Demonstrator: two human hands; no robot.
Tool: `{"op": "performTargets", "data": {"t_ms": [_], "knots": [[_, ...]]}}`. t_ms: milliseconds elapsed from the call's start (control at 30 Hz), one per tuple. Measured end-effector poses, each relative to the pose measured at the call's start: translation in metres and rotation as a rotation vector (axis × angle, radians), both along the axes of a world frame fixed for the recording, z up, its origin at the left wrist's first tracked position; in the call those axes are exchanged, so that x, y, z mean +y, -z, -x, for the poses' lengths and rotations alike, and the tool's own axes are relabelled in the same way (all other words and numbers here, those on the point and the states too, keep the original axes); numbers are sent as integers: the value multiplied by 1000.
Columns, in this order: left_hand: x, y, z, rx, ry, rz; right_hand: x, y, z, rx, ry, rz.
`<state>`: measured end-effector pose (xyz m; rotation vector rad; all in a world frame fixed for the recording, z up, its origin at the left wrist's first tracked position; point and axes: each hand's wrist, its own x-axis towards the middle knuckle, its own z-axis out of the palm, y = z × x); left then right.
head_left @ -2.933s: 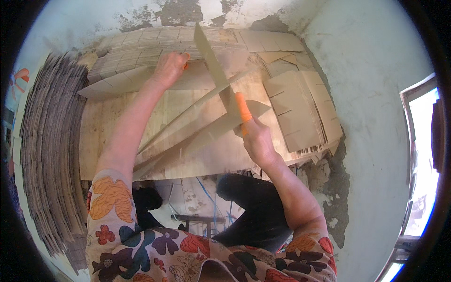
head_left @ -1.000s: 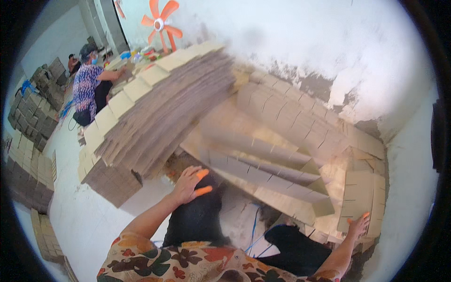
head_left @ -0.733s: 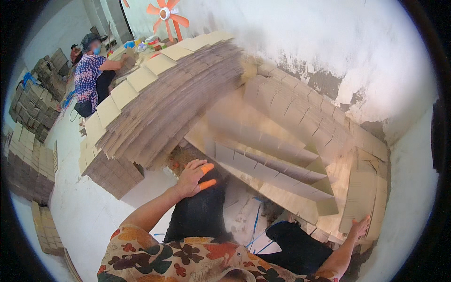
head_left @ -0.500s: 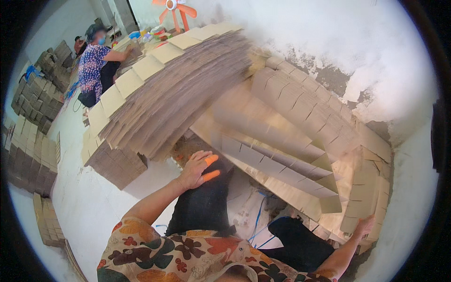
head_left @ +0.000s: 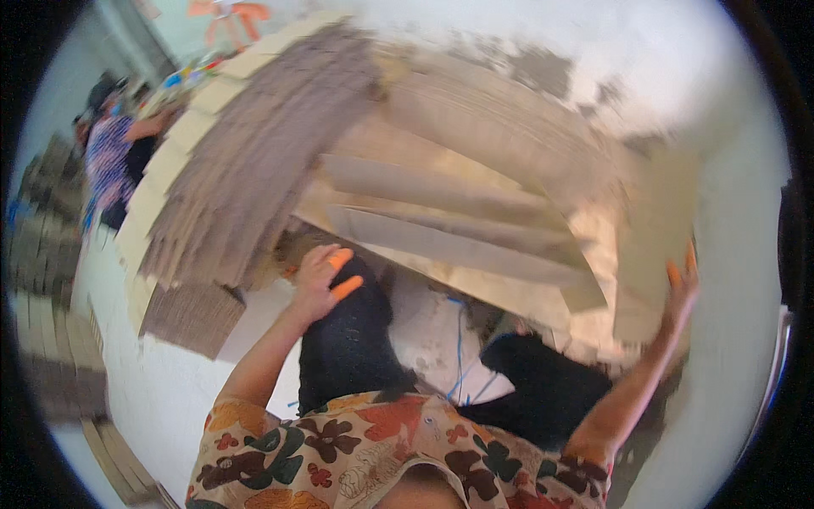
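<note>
My left hand (head_left: 325, 282) rests open on my dark-trousered leg, with orange covers on two fingers. Out at the right, my right hand (head_left: 682, 284), also with orange fingertips, grips the right edge of a tall cardboard piece (head_left: 657, 246); motion smears it. Between the hands lies a pale wooden board (head_left: 441, 280). On it two long grey cardboard strips (head_left: 441, 242) stand on edge, roughly parallel. A cross strip (head_left: 583, 293) meets their right ends. Neither hand touches these standing strips.
A big fanned stack of cardboard strips (head_left: 254, 144) rises at the left of the board. More cardboard (head_left: 492, 127) lies along the stained wall behind. Further left a person in a patterned top (head_left: 114, 153) works by an orange fan (head_left: 229, 17). Blue cord (head_left: 460, 348) hangs below the board.
My right hand has moved up from the low cardboard pile at the right, and a cardboard piece now stands taller beside it. The view has swung right. My left hand stays on my leg.
</note>
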<state>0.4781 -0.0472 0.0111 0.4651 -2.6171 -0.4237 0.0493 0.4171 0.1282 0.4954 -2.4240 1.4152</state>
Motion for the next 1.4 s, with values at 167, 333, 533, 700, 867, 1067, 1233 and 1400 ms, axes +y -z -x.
{"op": "performTargets", "data": {"t_ms": [167,333,533,700,867,1067,1233,1400], "knots": [[8,-12,37,148,72,55,-84,-48,-66,-76,-308,-83],[46,-45,121,238,308,149,-97,-31,-69,-181,-459,-218],[57,-28,173,-139,294,-91,-105,-33,-82,-96,-489,-360],[45,-16,183,-46,452,-105,-107,-16,-77,34,-508,-355],[54,-28,192,-62,490,-99,-93,-3,-55,110,-567,-261],[54,-20,180,-22,482,-174,-101,-28,-75,-130,-469,-355],[63,-14,183,36,457,-152,-101,-11,-63,-59,-477,-338],[65,-11,180,1,424,-203,-96,-14,-60,14,-531,-279]]}}
